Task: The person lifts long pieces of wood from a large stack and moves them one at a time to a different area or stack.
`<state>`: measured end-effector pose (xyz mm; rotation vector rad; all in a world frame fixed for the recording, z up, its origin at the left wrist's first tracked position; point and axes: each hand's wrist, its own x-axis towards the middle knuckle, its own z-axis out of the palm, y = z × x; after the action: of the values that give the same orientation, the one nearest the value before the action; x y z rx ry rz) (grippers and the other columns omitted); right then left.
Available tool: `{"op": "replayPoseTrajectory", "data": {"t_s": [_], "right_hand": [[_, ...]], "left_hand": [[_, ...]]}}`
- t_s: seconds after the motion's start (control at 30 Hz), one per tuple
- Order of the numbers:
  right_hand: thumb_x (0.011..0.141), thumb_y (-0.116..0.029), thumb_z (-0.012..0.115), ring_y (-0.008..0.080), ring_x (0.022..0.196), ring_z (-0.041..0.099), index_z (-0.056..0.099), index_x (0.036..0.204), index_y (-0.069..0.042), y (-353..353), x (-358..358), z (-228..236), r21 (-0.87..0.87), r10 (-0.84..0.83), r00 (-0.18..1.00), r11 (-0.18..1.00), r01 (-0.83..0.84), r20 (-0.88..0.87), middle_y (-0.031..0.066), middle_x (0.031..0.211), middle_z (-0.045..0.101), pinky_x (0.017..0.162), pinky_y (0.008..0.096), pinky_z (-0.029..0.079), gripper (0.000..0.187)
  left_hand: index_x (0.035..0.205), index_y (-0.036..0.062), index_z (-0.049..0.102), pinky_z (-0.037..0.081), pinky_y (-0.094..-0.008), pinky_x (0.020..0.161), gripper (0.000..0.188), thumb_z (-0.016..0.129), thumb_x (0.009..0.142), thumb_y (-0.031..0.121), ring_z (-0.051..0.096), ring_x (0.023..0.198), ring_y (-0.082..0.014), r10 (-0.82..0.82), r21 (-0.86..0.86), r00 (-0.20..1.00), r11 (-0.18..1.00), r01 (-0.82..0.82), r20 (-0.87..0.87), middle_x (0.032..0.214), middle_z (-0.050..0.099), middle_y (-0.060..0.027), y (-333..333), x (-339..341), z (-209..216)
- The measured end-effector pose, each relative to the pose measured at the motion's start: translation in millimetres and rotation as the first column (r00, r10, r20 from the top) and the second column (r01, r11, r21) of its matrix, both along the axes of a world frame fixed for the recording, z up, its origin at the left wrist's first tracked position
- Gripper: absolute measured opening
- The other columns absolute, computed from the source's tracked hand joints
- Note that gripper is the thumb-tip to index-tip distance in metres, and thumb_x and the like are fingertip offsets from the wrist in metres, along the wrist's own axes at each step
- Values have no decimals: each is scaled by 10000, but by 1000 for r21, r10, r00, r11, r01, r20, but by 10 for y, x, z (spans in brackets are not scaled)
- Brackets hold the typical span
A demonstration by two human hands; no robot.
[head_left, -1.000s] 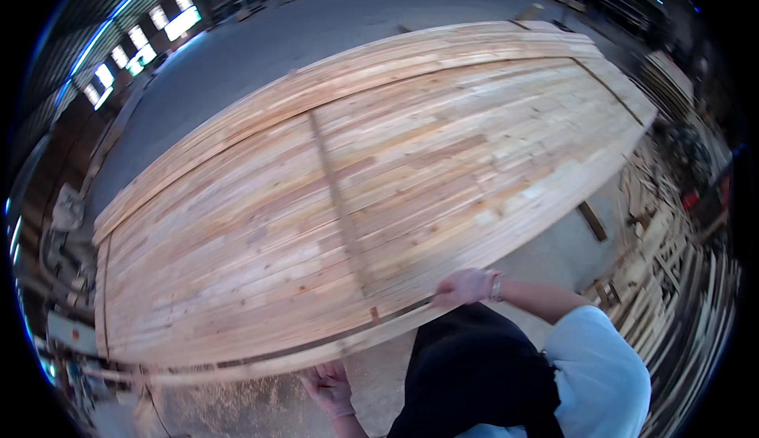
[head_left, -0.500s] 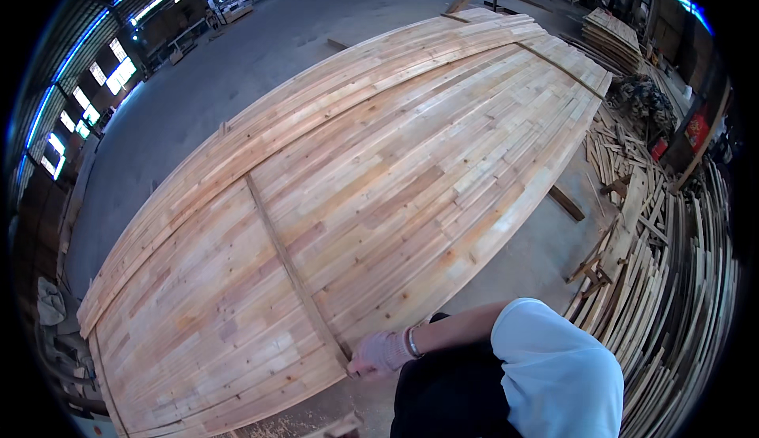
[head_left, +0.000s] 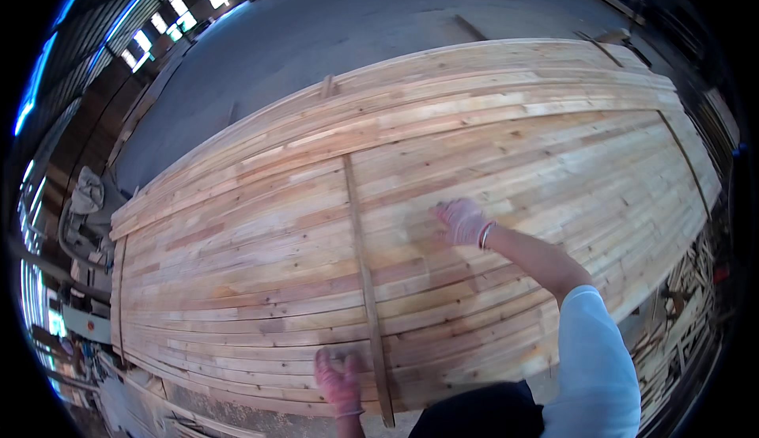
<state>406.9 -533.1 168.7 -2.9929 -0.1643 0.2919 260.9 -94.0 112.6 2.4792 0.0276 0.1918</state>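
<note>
A broad layer of pale, knotty wooden boards (head_left: 261,256) lies side by side in front of me. A narrow wooden strip (head_left: 360,256) runs across them from near to far. My left hand (head_left: 338,381), in a pinkish knit glove, is at the near edge, just left of the strip's near end. Its fingers are spread and hold nothing. Right of the strip, my right hand (head_left: 465,223) in a similar glove reaches out over the middle of the boards. Its fingers look apart with nothing in them; whether it touches the wood I cannot tell.
More cross strips lie near the right end (head_left: 685,161) and the left end (head_left: 118,296) of the layer. A raised row of boards (head_left: 316,149) runs along the far side. Loose wood offcuts (head_left: 684,319) are heaped at the right. Grey floor (head_left: 356,31) stretches beyond.
My right hand has left the near end of the middle strip and moved out over the boards. My left hand has come into view. The whole view has swung round to the left.
</note>
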Motion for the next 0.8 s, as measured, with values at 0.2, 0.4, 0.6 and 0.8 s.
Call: {"op": "replayPoseTrajectory", "data": {"t_s": [0.2,0.4,0.6,0.8], "right_hand": [[829,-383,618,243,1170,575,489,1315,-62,-636,1691,109,-358,-197,967,901,244,163,133,1261,582,924,369,462,596],[815,-422,648,284,1217,535,479,1343,-77,-768,2556,57,-264,-234,833,876,405,502,130,1374,515,1043,415,389,654],[783,-507,707,303,1219,538,535,1289,-103,-710,2385,212,-120,-328,912,923,365,248,138,1309,564,1036,422,408,669],[801,-438,707,305,1129,587,575,1209,-137,-521,1644,183,-89,-274,961,957,275,23,131,1231,594,942,403,477,524]], "left_hand": [[1397,119,451,195,-554,1146,859,725,722,574,263,1390,-415,0,308,981,950,62,-195,1469,375,-166,-666,304,-114],[1397,194,457,172,-559,1149,882,708,687,654,248,1394,-403,47,315,956,948,49,-291,1486,345,-145,-640,290,-77],[1388,161,470,190,-549,1142,852,697,717,633,279,1376,-389,28,289,961,956,54,-275,1465,369,-148,-688,345,62],[1388,142,478,169,-526,1158,815,679,746,603,251,1402,-384,31,242,968,970,31,-248,1484,354,-149,-687,298,90]]}}
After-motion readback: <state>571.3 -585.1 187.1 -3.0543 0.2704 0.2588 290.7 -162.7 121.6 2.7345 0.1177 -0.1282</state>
